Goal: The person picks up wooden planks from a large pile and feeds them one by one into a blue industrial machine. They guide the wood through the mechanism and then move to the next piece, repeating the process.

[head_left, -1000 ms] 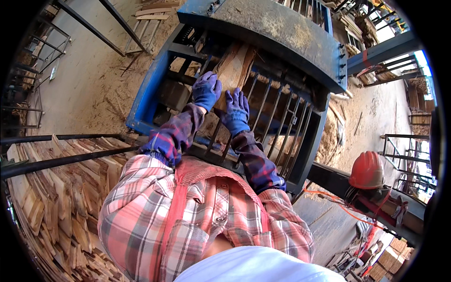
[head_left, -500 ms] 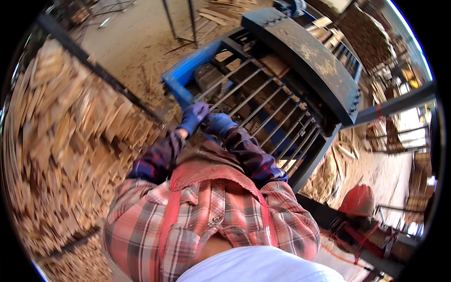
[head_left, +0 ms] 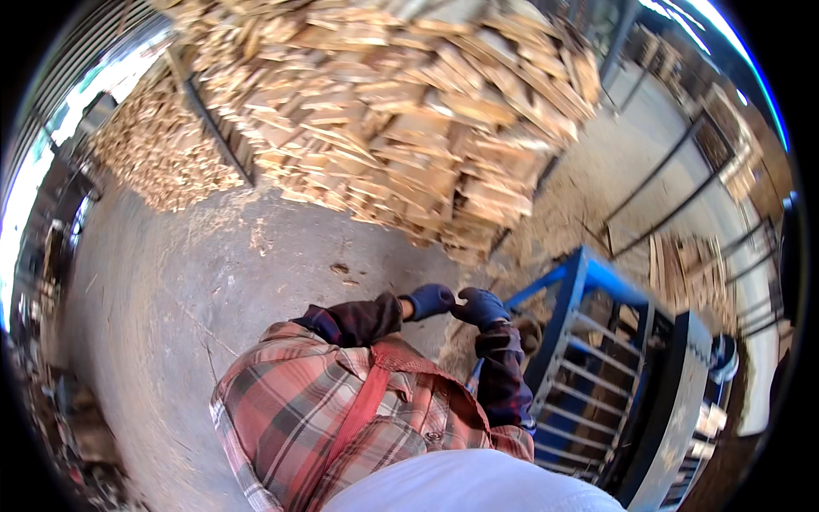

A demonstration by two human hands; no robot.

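A worker in a red plaid shirt (head_left: 341,410) stands on a concrete yard floor (head_left: 171,282) between a blue steel machine frame (head_left: 589,341) on the right and stacked split timber beyond. Seen from the head camera, both gloved hands are drawn in close before the chest. The left hand (head_left: 429,300), in a blue work glove, is curled nearly closed, its fingers turned toward the right hand (head_left: 482,305), which is curled the same way and sits just beside it, the two almost touching. Whether either hand has hold of anything cannot be told: the fisheye view shows only the backs of the gloves, and no piece of wood shows between them. A pale chunk, possibly a wood offcut (head_left: 529,331), lies just below the right wrist at the near corner of the frame, close enough to be within reach.

The frame's barred grid (head_left: 597,401) slopes down and away to the right, presumably so cut pieces slide across it. Far across the floor, the large heap of split boards (head_left: 409,111) is held behind a dark upright rail (head_left: 209,119), with a second, smaller stack (head_left: 153,154) to its left, kept clear of the walking space. Sawdust and chips (head_left: 563,213) litter the ground near the machine.
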